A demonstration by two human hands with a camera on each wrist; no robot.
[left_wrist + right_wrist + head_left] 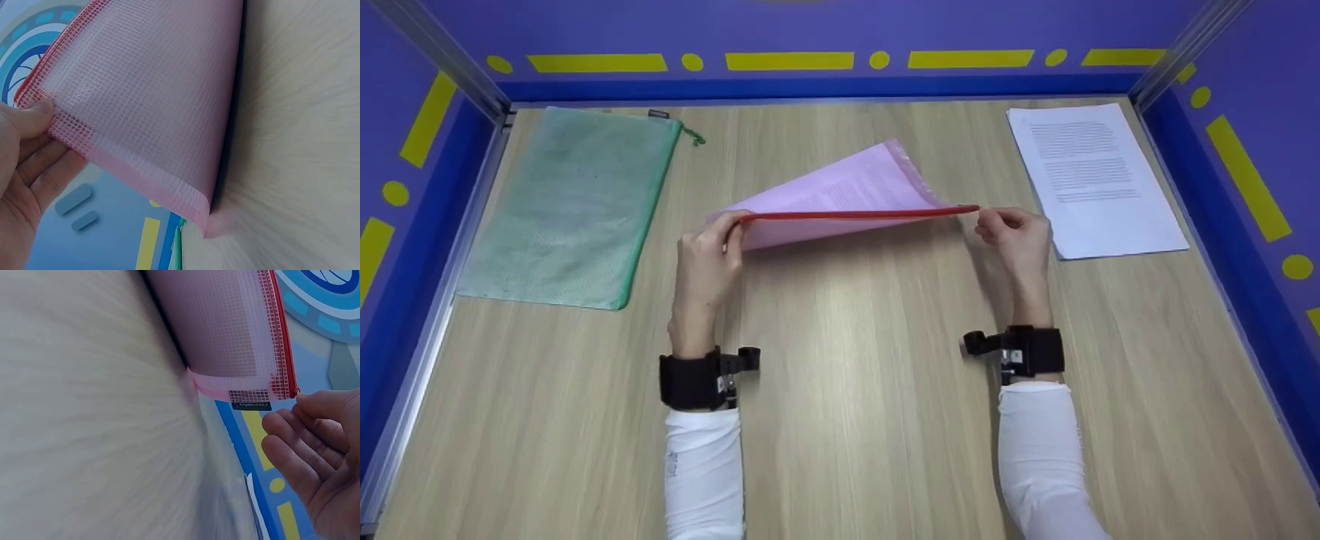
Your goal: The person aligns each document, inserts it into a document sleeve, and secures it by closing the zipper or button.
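Observation:
A pink mesh zipper pouch [840, 187] with a red zipper edge [855, 215] is tilted up off the table, its lower side resting on the wood. Printed text shows through the mesh. At the zipper's left end, my left hand [709, 251] pinches the pouch's corner between thumb and fingers, also plain in the left wrist view. My right hand [1016, 240] pinches the zipper's right end between thumb and index finger. In the right wrist view the zipper [286, 337] runs to those fingertips, and a dark label [251, 406] sits on the pouch's side edge.
To the left lies a green mesh zipper pouch [577, 202] with a green cord at its top corner. A stack of printed paper sheets [1099, 180] lies at the right. Blue and purple panels [825, 30] enclose the wooden table [855, 390] at back and sides.

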